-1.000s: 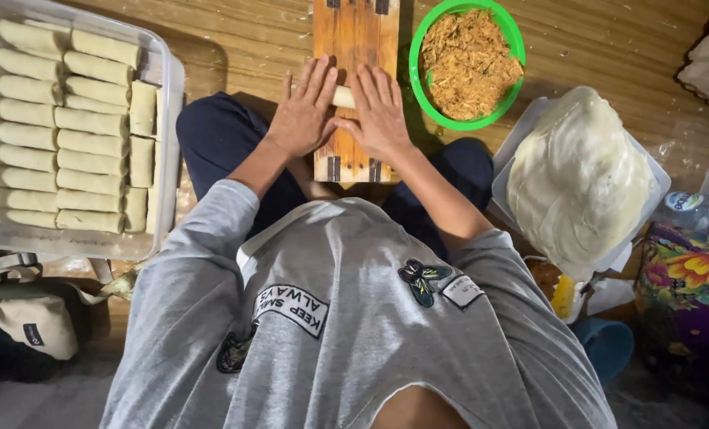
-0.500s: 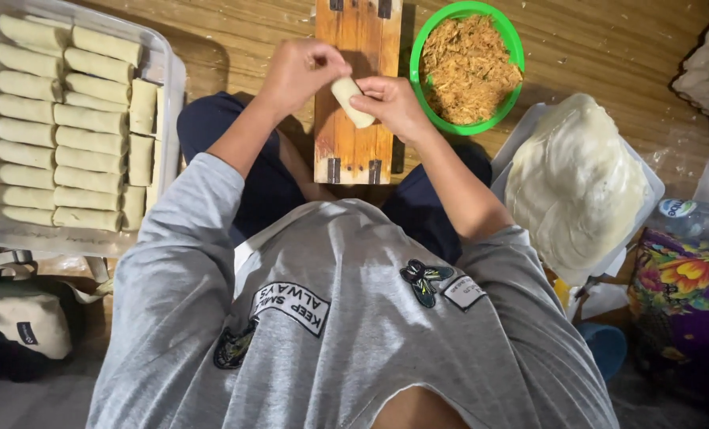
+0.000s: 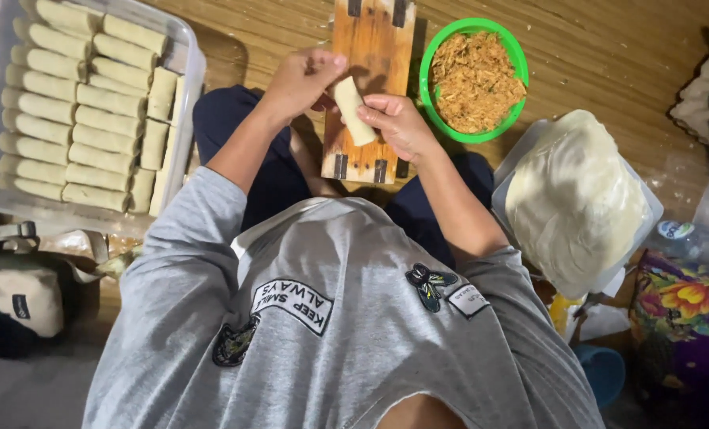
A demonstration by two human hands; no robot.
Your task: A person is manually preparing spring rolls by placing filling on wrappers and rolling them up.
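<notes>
I hold a pale rolled wrapper just above a wooden board that lies in front of my lap. My right hand grips the roll's lower half between thumb and fingers. My left hand pinches its upper end with curled fingers. The roll is tilted and lifted off the board. A round green bowl of shredded brown filling stands just right of the board.
A clear plastic tray at the left holds several rows of finished rolls. A stack of thin white wrappers lies on a tray at the right. A beige bag and a floral cloth lie on the floor.
A second ago both hands pressed flat on the board, rolling. They have since lifted the finished roll off the board and now hold it between them.
</notes>
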